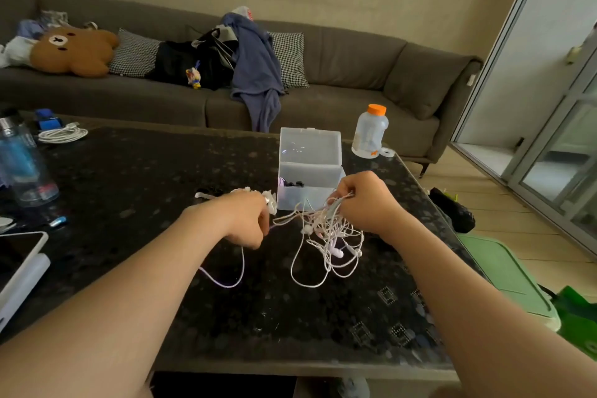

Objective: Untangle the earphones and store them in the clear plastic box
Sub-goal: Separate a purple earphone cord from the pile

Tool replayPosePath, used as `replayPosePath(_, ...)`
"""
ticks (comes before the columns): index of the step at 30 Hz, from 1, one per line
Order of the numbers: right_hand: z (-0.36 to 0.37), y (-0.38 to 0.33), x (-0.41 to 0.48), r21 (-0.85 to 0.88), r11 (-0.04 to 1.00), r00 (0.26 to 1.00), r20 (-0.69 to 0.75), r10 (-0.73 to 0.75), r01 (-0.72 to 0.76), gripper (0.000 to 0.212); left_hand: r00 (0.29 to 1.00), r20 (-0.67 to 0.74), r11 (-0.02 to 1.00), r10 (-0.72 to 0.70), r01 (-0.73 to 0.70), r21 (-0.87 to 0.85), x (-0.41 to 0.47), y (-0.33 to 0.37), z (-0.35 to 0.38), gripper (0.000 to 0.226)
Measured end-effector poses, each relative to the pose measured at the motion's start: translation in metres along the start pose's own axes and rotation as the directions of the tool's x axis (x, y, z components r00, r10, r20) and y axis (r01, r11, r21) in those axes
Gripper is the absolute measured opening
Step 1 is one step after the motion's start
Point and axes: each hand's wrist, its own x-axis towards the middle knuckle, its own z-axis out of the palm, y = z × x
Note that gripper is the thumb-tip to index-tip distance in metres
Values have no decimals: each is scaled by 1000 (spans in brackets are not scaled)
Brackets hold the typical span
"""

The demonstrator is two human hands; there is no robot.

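A tangle of white and pale pink earphones point(326, 236) hangs over the dark table point(161, 203). My right hand point(363, 200) grips the top of the tangle, and loops dangle below it. My left hand point(247, 220) pinches a cord that runs to the tangle, while a pale purple cord point(226, 281) trails from it onto the table. Just behind both hands stands the clear plastic box point(308, 178) with its lid raised; dark earphones and a pink cord lie inside.
A blue water bottle point(22, 165), a coiled white cable point(63, 134) and a tablet point(19, 255) sit at the left. A bottle with an orange cap point(370, 132) stands at the far right corner. A grey sofa point(355, 74) lies beyond. A green bin lid point(504, 275) is right of the table.
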Motion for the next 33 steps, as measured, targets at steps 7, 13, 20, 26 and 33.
replayPosePath(7, -4, -14, -8, 270, 962, 998, -40, 52, -40, 42, 993, -117, 1000, 25, -25, 1, 19, 7, 13, 38)
replayPosePath(13, -8, -17, -12, 299, 953, 999, -6, 54, -49, 38, 899, -434, 994, 59, -92, -55, 26, 17, 15, 51)
replayPosePath(20, -11, -10, -13, 335, 942, 1000, 6, -14, 11, 38, 926, -327, 913, 190, -290, -288, 20, 18, 11, 15)
replayPosePath(26, -13, -9, -16, 204, 967, 985, 48, -165, 152, 35, 969, -238, 659, 61, -218, -720, 23, 16, 2, 21)
replayPosePath(33, -10, -8, -13, 291, 941, 980, 36, -193, 175, 37, 982, -186, 693, -27, -116, -712, 21, 16, 0, 32)
